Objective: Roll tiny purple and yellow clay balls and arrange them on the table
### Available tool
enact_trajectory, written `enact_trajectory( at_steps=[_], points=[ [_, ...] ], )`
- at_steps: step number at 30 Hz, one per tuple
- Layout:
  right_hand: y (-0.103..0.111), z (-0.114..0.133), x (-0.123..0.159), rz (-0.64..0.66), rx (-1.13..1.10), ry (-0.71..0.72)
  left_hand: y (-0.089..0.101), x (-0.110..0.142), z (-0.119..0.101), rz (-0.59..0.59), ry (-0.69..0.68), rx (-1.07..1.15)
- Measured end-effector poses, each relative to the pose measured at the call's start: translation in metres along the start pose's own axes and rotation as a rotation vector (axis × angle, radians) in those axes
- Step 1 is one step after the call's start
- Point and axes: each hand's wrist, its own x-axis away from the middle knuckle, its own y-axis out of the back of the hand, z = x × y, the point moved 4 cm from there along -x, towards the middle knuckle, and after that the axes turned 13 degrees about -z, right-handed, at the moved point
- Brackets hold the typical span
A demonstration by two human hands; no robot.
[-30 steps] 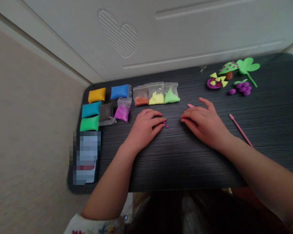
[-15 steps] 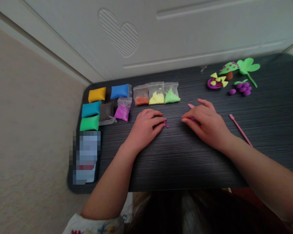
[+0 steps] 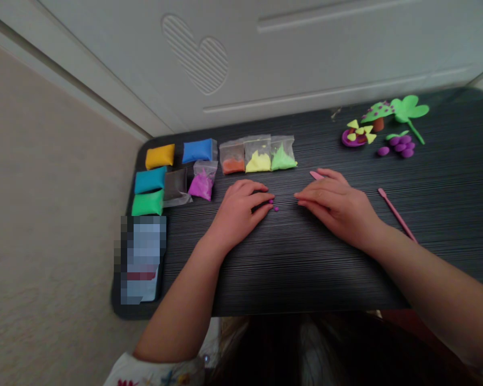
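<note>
My left hand (image 3: 241,214) rests on the dark table, thumb and index finger closed round a tiny purple clay ball (image 3: 271,201). Just off those fingertips lies a second purple clay ball (image 3: 276,209). Across from it, my right hand (image 3: 338,203) has its thumb and fingers pressed together low over the tabletop; whatever is between them is hidden. The tip of a pink modelling tool (image 3: 316,176) sticks out from behind my right hand. Another pink tool (image 3: 397,214) lies to the right of that hand, partly behind the forearm.
Bags of coloured clay, including a purple clay bag (image 3: 201,185) and a light green one (image 3: 283,158), line the left and back. A phone (image 3: 143,257) lies front left. Back right stand a clay mushroom (image 3: 378,112), purple dish (image 3: 348,140), green flower (image 3: 408,110) and grapes (image 3: 402,146).
The fingers of my right hand have shifted slightly left and closed together, covering the bit of purple that showed between them. My left hand has stayed in place.
</note>
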Motion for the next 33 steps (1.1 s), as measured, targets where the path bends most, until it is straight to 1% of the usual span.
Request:
enact_trajectory(
  at_steps=[5,11,21,26,33],
  points=[
    [0.0020,0.0005,-0.0011,0.022,0.013,-0.019,0.0003,0.0000,-0.0010,-0.004,-0.009,0.001],
    [0.0044,0.0018,-0.0013,-0.044,0.014,-0.019,0.0001,-0.0004,-0.0013,0.001,-0.011,-0.007],
    [0.0021,0.0008,0.0011,0.006,-0.026,-0.030,0.0002,-0.0005,-0.0012,-0.002,-0.005,0.006],
    [0.0026,0.0014,0.0005,0.005,-0.032,-0.040,0.0002,-0.0004,-0.0013,0.000,-0.004,0.001],
    [0.0038,0.0014,-0.0015,-0.002,-0.001,-0.016,0.0004,-0.0002,-0.0021,0.011,-0.009,0.000]
  ],
)
